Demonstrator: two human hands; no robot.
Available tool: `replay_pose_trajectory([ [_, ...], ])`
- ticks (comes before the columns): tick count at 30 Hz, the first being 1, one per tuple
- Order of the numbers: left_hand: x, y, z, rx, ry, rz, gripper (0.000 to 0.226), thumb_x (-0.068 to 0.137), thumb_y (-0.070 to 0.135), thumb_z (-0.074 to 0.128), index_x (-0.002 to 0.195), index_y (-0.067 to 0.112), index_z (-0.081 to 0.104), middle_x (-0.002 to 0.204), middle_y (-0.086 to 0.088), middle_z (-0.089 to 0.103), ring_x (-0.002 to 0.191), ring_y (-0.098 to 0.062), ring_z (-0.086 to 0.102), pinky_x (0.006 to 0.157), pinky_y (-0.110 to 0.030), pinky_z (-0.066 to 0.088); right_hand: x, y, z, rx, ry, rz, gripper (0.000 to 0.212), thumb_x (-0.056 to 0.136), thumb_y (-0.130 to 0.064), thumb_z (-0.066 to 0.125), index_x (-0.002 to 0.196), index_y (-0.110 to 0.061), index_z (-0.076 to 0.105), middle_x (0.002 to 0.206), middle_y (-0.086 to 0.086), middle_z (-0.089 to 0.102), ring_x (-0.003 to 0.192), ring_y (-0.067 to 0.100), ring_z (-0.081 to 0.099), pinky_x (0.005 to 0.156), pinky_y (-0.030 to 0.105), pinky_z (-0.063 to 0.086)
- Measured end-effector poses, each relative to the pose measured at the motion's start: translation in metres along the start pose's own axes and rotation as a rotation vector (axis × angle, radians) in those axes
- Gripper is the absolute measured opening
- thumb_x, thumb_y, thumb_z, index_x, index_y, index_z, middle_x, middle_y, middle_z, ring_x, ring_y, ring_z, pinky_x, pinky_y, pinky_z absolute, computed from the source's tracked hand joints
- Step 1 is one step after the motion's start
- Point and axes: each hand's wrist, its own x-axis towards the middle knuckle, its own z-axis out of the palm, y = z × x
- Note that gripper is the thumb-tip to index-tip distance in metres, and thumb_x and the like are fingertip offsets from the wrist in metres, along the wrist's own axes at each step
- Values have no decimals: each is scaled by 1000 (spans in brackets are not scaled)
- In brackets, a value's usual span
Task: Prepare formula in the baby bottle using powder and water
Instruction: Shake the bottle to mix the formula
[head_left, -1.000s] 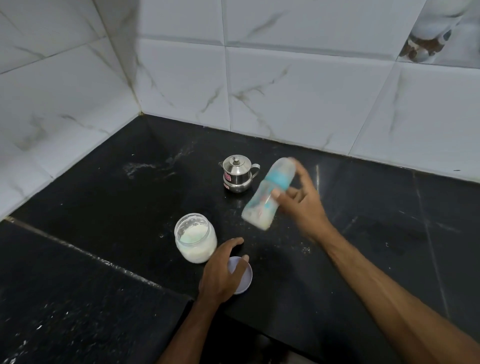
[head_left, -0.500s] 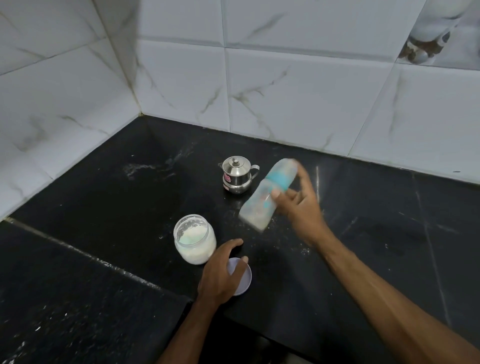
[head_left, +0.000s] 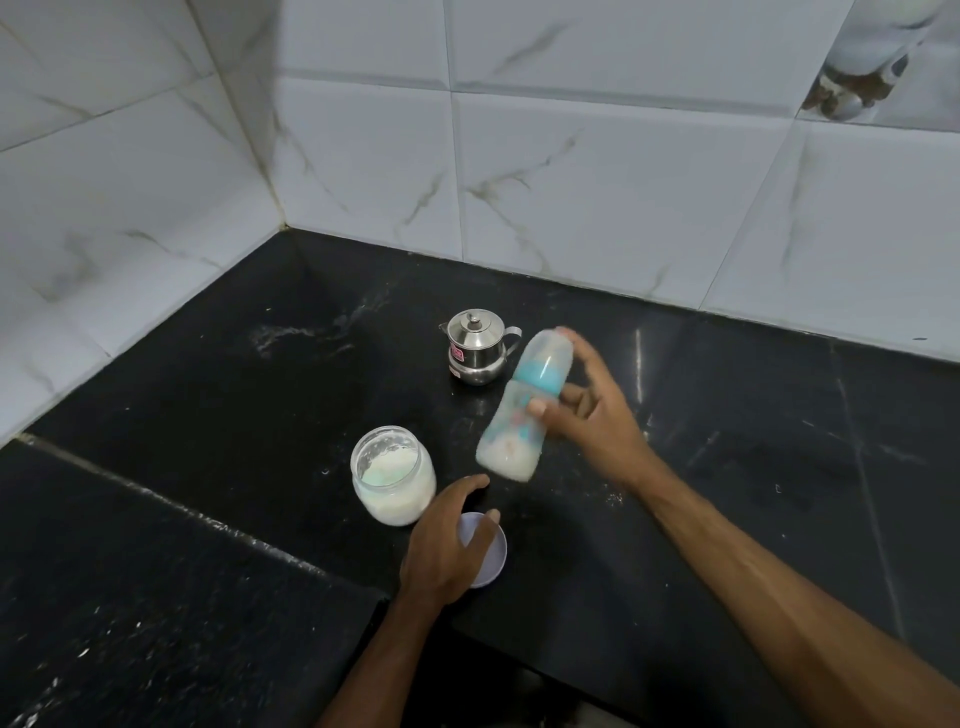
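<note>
Black stone counter, marbled white wall tiles

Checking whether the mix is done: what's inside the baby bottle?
The baby bottle, tilted in the right hand, shows whitish contents pooled at its lower end. Motion blur and the printed wall hide whether powder lumps remain.

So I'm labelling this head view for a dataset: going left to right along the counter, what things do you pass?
Open powder jar → left hand resting on the jar's lid → baby bottle, tilted and held off the counter → right hand gripping it. The small steel pot sits farther back, overlapping these in the order.
</note>
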Motion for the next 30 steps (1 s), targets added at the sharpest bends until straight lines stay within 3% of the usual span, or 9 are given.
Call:
replay_pose_trajectory([
  [3, 0, 2, 0, -24, -1, 15, 50, 86, 52, 53, 130, 27, 56, 128, 19, 57, 121, 4, 50, 102, -19, 40, 11, -4, -9, 198, 237, -55, 77, 82, -15, 67, 147, -23, 26, 109, 11, 71, 102, 31, 69, 75, 42, 59],
  [5, -1, 1, 0, -20, 5, 9, 48, 87, 50, 55, 127, 24, 57, 125, 15, 60, 117, 2, 53, 99, -20, 42, 6, 0, -5, 120, 157, -23, 76, 82, -12, 67, 145, -25, 27, 110, 13, 70, 101, 30, 69, 75, 41, 59],
  [7, 0, 0, 1, 10, 15, -11, 48, 87, 51, 55, 122, 18, 58, 117, 8, 63, 108, -2, 56, 90, -20, 42, -5, 8, 2, -36, -59, 43, 76, 82, -3, 68, 141, -31, 31, 114, 11, 69, 102, 27, 70, 77, 39, 59],
  [9, 0, 1, 0, 19, 15, -18, 45, 86, 52, 54, 121, 23, 58, 118, 12, 62, 110, -1, 55, 91, -17, 40, -5, 10, 1, -65, -99, 39, 76, 81, 0, 68, 140, -33, 32, 116, 11, 68, 104, 27, 69, 78, 38, 59],
  [14, 0, 1, 0, -12, 3, 14, 48, 86, 51, 53, 129, 29, 55, 129, 23, 56, 121, 8, 48, 101, -13, 36, 11, -3, -13, 169, 271, -54, 85, 78, -20, 77, 146, -26, 27, 113, 15, 69, 104, 33, 68, 73, 42, 59],
  [19, 0, -2, 2, 6, 5, -18, 55, 84, 59, 51, 128, 26, 55, 125, 16, 60, 115, 1, 53, 98, -19, 41, -9, 9, -1, -77, -124, 44, 76, 84, 5, 66, 141, -31, 31, 117, 14, 67, 104, 28, 69, 77, 34, 58],
  [24, 0, 0, 0, -19, 3, 21, 49, 86, 53, 52, 129, 29, 55, 128, 22, 57, 122, 4, 49, 102, -18, 39, 12, -5, -13, 173, 253, -51, 77, 83, -16, 71, 146, -25, 27, 114, 18, 68, 103, 34, 68, 72, 42, 59],
  [28, 0, -2, 2, 24, 8, -2, 52, 86, 57, 51, 126, 24, 56, 123, 13, 61, 114, -2, 54, 96, -22, 43, -4, 4, -2, -43, -83, 39, 76, 83, -1, 67, 142, -30, 30, 115, 16, 68, 102, 30, 69, 74, 35, 58],
  [30, 0, -1, 1, 25, 10, -6, 51, 86, 55, 53, 127, 25, 56, 125, 16, 59, 114, 1, 53, 96, -19, 40, -2, 4, -1, -29, -72, 21, 75, 83, 1, 66, 141, -31, 30, 113, 13, 69, 101, 28, 70, 74, 34, 58],
])
